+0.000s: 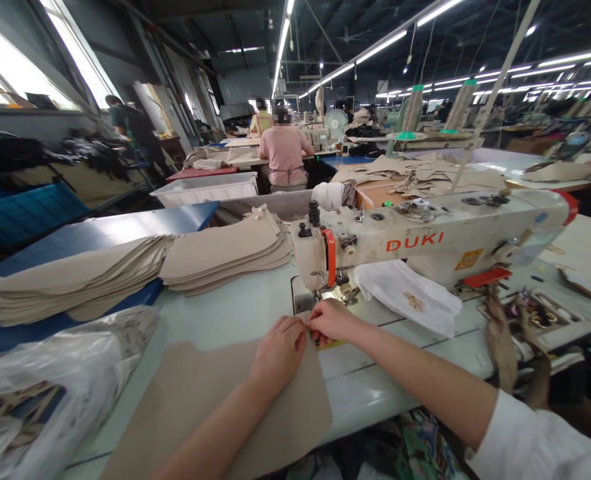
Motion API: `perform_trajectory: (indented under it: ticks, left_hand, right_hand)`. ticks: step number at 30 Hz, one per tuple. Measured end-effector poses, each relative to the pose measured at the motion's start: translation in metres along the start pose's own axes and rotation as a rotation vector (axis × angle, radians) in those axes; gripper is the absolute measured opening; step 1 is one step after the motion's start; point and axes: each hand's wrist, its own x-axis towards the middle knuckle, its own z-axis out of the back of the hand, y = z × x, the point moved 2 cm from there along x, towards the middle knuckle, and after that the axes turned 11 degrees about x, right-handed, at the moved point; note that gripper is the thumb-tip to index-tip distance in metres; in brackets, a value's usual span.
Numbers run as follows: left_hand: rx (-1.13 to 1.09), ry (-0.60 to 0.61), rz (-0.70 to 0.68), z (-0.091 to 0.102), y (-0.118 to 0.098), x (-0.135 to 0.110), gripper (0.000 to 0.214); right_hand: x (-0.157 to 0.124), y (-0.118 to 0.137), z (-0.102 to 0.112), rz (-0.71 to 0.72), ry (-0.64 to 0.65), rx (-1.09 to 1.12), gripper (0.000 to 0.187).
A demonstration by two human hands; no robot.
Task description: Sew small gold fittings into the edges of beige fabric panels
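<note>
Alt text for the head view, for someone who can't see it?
The left hand and right hand pinch the far corner of a tan fabric piece before the head of a white DUKI sewing machine. To the left lie stacks of tan cut pieces.

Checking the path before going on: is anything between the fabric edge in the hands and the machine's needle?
Nothing visible. The left hand and right hand pinch the far edge of the beige fabric piece right in front of the needle area of the sewing machine. The white cloth lies off to the right.
</note>
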Motion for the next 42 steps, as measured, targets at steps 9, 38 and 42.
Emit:
perform_trajectory:
  ticks: [9,38,42]
  left_hand:
    - [-0.013,0.005,-0.012,-0.001,0.002,0.001,0.018]
    - [-0.068,-0.053,-0.045,-0.004,0.006,0.001,0.017]
    - [-0.057,-0.057,-0.061,-0.002,0.006,0.001,0.016]
  right_hand:
    - [-0.041,-0.005,0.012,0.456,-0.097,-0.431,0.017]
    - [-0.09,-0.015,0.024,0.994,0.144,-1.101,0.016]
    - [-0.081,-0.015,0.007,0.989,0.056,-1.036,0.012]
